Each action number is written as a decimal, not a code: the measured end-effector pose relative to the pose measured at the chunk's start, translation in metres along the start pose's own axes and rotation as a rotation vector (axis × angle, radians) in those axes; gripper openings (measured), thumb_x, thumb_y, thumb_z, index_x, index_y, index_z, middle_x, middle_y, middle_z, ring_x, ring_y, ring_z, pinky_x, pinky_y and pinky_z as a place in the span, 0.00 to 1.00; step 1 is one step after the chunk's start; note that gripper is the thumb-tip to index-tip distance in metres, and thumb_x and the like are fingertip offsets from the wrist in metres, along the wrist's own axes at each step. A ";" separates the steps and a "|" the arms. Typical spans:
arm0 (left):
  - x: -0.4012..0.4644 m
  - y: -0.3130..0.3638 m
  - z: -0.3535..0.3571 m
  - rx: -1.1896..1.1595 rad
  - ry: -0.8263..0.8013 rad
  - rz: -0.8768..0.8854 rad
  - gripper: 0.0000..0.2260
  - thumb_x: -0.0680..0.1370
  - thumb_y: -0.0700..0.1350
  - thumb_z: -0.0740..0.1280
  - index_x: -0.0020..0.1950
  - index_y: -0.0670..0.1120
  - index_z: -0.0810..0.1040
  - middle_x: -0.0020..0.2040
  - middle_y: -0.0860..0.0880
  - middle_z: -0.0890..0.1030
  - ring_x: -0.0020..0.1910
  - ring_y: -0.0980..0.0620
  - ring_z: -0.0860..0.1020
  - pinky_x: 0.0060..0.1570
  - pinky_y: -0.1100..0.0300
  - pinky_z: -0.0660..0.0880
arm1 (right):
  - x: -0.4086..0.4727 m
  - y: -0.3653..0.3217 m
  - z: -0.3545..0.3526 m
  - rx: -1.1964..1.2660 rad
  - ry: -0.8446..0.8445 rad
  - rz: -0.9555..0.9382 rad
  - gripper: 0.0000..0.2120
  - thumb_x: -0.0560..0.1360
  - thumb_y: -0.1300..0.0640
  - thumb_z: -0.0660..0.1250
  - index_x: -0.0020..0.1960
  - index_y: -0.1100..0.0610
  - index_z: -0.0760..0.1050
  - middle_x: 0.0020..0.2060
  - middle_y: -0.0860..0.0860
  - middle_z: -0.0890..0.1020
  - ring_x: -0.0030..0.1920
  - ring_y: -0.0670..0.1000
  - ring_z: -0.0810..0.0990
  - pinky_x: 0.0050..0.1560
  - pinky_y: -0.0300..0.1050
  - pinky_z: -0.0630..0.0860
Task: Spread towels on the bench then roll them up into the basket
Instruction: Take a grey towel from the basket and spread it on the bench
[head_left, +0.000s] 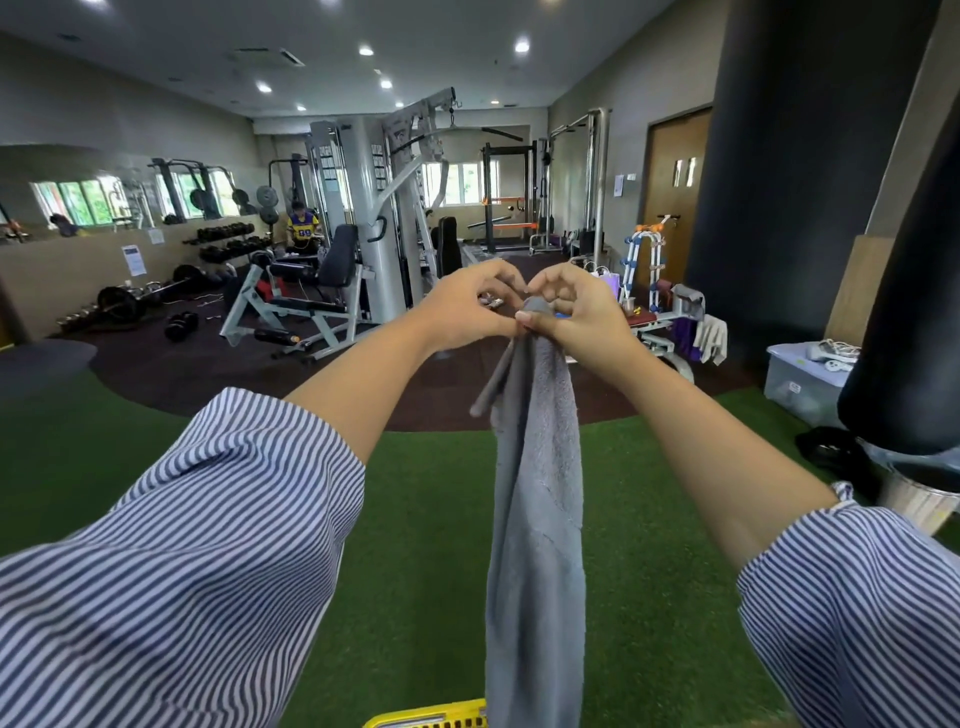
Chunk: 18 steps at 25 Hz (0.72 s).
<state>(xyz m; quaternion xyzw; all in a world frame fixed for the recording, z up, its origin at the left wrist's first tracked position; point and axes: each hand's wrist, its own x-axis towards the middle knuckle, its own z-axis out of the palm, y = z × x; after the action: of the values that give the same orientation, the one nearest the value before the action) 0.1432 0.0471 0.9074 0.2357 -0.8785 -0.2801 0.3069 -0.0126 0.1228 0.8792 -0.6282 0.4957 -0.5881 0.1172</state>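
A grey towel (537, 493) hangs straight down in front of me, bunched into a long strip. Both hands are raised at chest height and meet at its top edge. My right hand (576, 306) pinches the top of the towel between thumb and fingers. My left hand (467, 306) has its fingers curled against the same top edge, its thumb tip touching the fabric. The rim of a yellow basket (431, 719) shows at the bottom edge, right beside the towel's lower end. A bench (660, 322) with towels draped over it stands far off at the right.
Green turf (415, 519) covers the floor around me. A black punching bag (904, 312) hangs close on the right above a metal bin (919, 493). A clear plastic box (802, 379) sits at the right. Weight machines and a seated person fill the far room.
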 end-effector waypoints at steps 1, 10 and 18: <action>0.000 0.000 0.000 0.015 -0.039 -0.015 0.14 0.70 0.41 0.76 0.53 0.47 0.78 0.50 0.49 0.82 0.45 0.61 0.78 0.50 0.61 0.73 | -0.001 -0.002 0.001 0.019 -0.022 0.002 0.14 0.68 0.65 0.73 0.46 0.52 0.73 0.40 0.51 0.78 0.41 0.45 0.79 0.46 0.37 0.77; -0.016 0.023 0.004 0.129 0.555 0.259 0.07 0.74 0.32 0.62 0.39 0.41 0.69 0.30 0.53 0.66 0.29 0.61 0.64 0.30 0.68 0.62 | -0.025 0.016 0.019 -0.367 0.077 0.040 0.06 0.67 0.63 0.68 0.40 0.57 0.72 0.33 0.52 0.76 0.36 0.51 0.74 0.35 0.43 0.66; -0.034 0.020 -0.048 -0.104 1.094 -0.015 0.18 0.77 0.30 0.57 0.35 0.51 0.62 0.34 0.53 0.67 0.31 0.60 0.64 0.31 0.70 0.67 | -0.071 0.082 -0.007 -0.966 -0.406 0.656 0.17 0.74 0.50 0.64 0.57 0.61 0.74 0.54 0.59 0.79 0.53 0.60 0.78 0.53 0.53 0.76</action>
<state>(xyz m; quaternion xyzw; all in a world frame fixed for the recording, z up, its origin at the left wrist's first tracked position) 0.1945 0.0648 0.9379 0.3377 -0.5740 -0.1618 0.7282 -0.0458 0.1403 0.7770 -0.5244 0.8413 -0.0993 0.0862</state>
